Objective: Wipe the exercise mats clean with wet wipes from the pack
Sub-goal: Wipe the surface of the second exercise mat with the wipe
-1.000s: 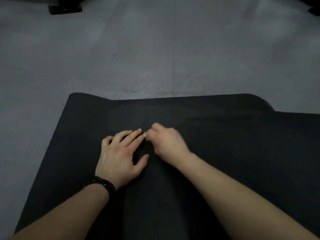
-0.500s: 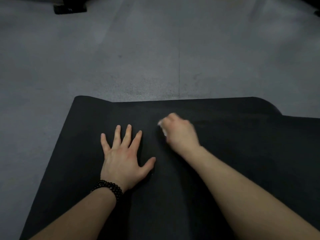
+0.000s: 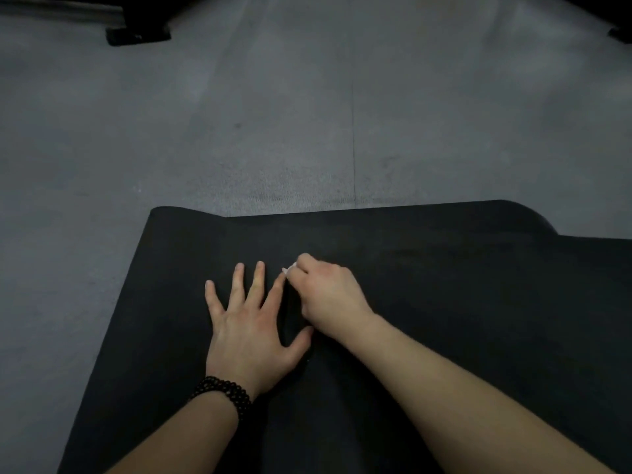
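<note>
A black exercise mat lies on the grey floor and fills the lower part of the view. My left hand rests flat on it with the fingers spread; a black bead bracelet is on that wrist. My right hand sits just to its right, fingers closed on a small white wet wipe, of which only a corner shows beyond the fingertips. The wipe is pressed to the mat near my left index fingertip. The wipe pack is not in sight.
Grey floor stretches beyond the mat's far edge, with a seam line running away. A black equipment foot stands at the far left, another dark object at the far right corner. The mat's far right corner curls up.
My left hand went from curled fingers to flat and spread. My right hand swept the wipe to the right and away, then came back left next to my left index finger.
</note>
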